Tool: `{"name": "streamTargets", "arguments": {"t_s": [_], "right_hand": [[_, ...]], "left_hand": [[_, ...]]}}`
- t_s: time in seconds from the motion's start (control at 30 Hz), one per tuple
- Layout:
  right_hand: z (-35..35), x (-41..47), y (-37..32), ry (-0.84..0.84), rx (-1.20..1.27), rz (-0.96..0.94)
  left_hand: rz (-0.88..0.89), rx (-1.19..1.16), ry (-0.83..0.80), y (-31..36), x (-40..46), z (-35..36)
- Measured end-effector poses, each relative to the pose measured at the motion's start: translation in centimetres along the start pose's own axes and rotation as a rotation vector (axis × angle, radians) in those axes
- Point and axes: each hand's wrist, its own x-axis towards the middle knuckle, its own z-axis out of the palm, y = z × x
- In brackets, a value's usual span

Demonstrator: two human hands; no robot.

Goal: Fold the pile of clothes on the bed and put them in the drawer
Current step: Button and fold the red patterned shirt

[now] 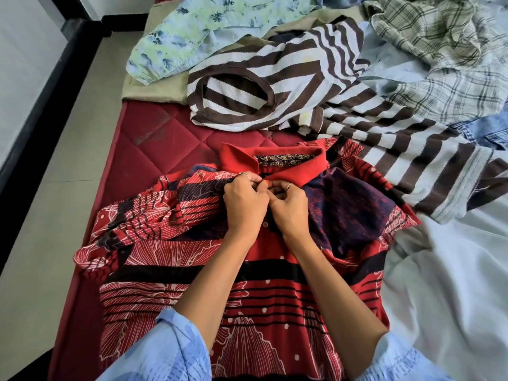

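A red patterned polo shirt (pixel 247 276) with a red collar lies face up on the red quilted mattress (pixel 154 144), collar away from me. My left hand (pixel 244 202) and my right hand (pixel 288 207) meet just below the collar, fingers curled, pinching the shirt's button placket between them. Beyond the shirt lies a pile of clothes: a brown and white striped top (pixel 275 78), a pale floral garment (pixel 198 31), a plaid shirt (pixel 439 37) and a bit of denim (pixel 483 130). No drawer is in view.
A beige cloth (pixel 154 89) lies under the pile at the far left. White bedding (pixel 453 270) is rumpled to the right of the shirt. The mattress's left edge borders a light tiled floor (pixel 55 160) with a dark frame along the wall.
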Motion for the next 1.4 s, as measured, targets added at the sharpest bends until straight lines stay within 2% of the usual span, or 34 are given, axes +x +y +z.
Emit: {"name": "streamTargets", "arguments": {"t_s": [0.17, 0.37, 0.77, 1.0, 1.2, 1.4], "right_hand": [[-0.5, -0.2, 0.2, -0.065, 0.114, -0.011], [-0.6, -0.4, 0.1, -0.079, 0.106, -0.059], [-0.3, -1.2, -0.3, 0.032, 0.124, -0.044], [0.2, -1.2, -1.0, 0.134, -0.035, -0.091], [-0.5, -0.1, -2.0, 0.029, -0.180, -0.134], [-0.5, -0.3, -2.8, -0.025, -0.249, -0.115]], "left_hand": [[-0.028, -0.113, 0.045, -0.3, -0.1, 0.1], [0.005, -0.098, 0.067, -0.2, -0.1, 0.4], [-0.087, -0.259, 0.037, -0.7, 0.0, 0.6], [-0.032, -0.203, 0.006, -1.0, -0.1, 0.7], [0.126, -0.086, -0.058, -1.1, 1.0, -0.2], [0.082, -0.095, -0.096, -1.2, 1.2, -0.6]]}}
